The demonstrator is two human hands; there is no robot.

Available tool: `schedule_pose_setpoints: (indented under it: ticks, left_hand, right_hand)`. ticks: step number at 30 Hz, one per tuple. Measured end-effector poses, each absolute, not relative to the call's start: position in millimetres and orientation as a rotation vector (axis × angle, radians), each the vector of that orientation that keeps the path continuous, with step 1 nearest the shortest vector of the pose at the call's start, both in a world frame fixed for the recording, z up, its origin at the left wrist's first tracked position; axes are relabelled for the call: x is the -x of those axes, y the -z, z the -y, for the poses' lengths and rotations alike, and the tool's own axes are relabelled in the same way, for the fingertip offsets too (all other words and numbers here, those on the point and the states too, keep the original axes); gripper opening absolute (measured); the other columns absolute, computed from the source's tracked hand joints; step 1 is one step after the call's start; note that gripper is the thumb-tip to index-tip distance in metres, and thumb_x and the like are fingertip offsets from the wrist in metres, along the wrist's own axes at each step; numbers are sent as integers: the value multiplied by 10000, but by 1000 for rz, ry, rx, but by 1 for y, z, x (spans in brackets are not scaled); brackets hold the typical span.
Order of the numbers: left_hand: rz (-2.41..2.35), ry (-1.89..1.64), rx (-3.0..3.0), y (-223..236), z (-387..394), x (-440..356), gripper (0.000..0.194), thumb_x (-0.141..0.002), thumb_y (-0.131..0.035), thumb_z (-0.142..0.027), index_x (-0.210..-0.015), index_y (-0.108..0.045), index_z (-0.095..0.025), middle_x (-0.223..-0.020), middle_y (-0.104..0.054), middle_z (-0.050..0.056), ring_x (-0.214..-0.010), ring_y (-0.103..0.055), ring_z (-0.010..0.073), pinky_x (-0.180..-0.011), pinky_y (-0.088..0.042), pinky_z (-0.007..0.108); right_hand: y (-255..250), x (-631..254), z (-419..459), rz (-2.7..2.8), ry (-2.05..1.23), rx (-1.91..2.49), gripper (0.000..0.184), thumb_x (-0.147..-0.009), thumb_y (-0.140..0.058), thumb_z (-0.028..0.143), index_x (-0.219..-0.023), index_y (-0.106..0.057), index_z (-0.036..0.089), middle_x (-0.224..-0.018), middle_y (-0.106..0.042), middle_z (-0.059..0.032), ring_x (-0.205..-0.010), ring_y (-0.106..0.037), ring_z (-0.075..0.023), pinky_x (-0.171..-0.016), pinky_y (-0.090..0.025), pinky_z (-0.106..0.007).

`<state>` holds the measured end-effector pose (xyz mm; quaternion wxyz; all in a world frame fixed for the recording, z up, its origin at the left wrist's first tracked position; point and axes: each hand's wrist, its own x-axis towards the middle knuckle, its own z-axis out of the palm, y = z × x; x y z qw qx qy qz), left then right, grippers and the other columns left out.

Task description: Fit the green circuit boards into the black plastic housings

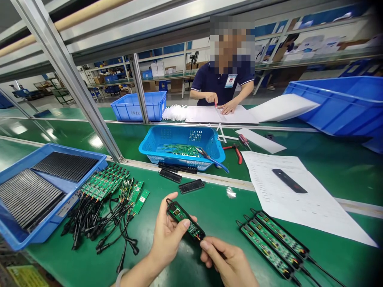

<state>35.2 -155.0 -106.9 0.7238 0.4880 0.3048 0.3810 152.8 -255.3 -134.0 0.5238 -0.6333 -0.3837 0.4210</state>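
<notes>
My left hand [170, 231] is wrapped round a narrow black plastic case [170, 203], its thumb pressing on the green circuit board [191, 227] inside. My right hand [226, 259] pinches the case's lower end, where small coloured wires show; its fingertips hide the cable exit. To the right lie three similar black cases with boards [269, 243], side by side, black cables trailing from them. On the left is a pile of green circuit boards [104, 181] with black connector cables [89, 223]. Bare black case shells [191, 185] rest beyond my hands.
A blue tray [30, 243] of stacked black shells stands left. Ahead are a blue basket [149, 149] with pliers [214, 159], red-handled cutters [238, 155], a screwdriver [243, 140], and a paper sheet [287, 207] under a black cover [289, 181]. A metal post [74, 79] rises left; a co-worker [224, 85] sits opposite.
</notes>
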Motion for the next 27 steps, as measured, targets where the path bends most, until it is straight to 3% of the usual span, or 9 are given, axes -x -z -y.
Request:
schedule_pose_setpoints:
  ticks: [3, 7, 10, 14, 18, 27]
  left_hand:
    - [-667, -817, -1111, 105, 156, -35, 700, -805, -712, -324, -1368, -314, -204, -928, -691, 72, -877, -690, 208, -796, -524, 302]
    - [-656, -772, -1152, 101, 154, -35, 741, -812, -694, -332, -1403, -275, -181, -932, -705, 90, -877, -667, 201, -796, -498, 299]
    - [-674, -710, -1185, 100, 147, -34, 773, -812, -665, -289, -1444, -236, -170, -959, -710, 97, -889, -639, 191, -768, -465, 278]
    - [-691, -464, -1253, 110, 142, -33, 767, -712, -624, -109, -1425, -354, -185, -835, -682, 22, -744, -604, 145, -666, -424, 243]
    - [-590, -268, -1233, 127, 149, -37, 775, -594, -558, -26, -1347, -486, -198, -795, -631, -9, -717, -589, 137, -591, -386, 215]
    - [-544, -196, -1084, 130, 153, -39, 798, -549, -602, -45, -1329, -473, -157, -781, -636, 3, -675, -598, 146, -659, -421, 255]
  right_hand:
    - [137, -151, 256, 970, -947, 1521, 360, -915, -465, 537, -910, -614, 210, -570, -593, 36, -497, -538, -142, -510, -412, -235]
    - [140, -149, 257, 1112, -898, 1587, 353, -970, -389, 477, -762, -519, 223, -522, -514, 63, -476, -501, -122, -497, -378, -218]
    - [139, -152, 257, 1233, -897, 1593, 303, -984, -399, 426, -812, -542, 222, -573, -569, 48, -515, -556, -125, -515, -423, -206]
    - [135, -159, 254, 1459, -381, 1593, 127, -954, -521, 304, -980, -613, 222, -733, -638, 6, -609, -610, -137, -576, -471, -214]
    - [134, -167, 253, 1654, 71, 1561, 219, -962, -469, 173, -1088, -646, 199, -807, -644, -48, -687, -634, -160, -628, -496, -250]
    - [130, -176, 258, 1928, 249, 1510, 276, -935, -447, 85, -1091, -671, 127, -830, -687, -89, -686, -626, -185, -606, -505, -300]
